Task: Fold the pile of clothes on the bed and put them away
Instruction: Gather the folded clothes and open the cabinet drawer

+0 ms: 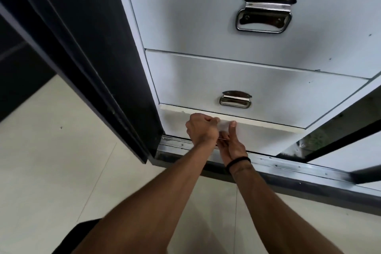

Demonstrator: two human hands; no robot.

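both hands are working low down at the bottom drawer (257, 136), the left hand (203, 129) curling in a fist on its top edge and the right hand (232, 146) gripping its front, and no clothes are showing, so i am guessing folding is over.

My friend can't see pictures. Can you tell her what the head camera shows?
Two hands, the left hand and the right hand, meet at the bottom drawer of a white drawer unit, fingers curled at its front; what they grip is blurred. Above it are two drawers with metal handles, beside a dark sliding door and pale floor.
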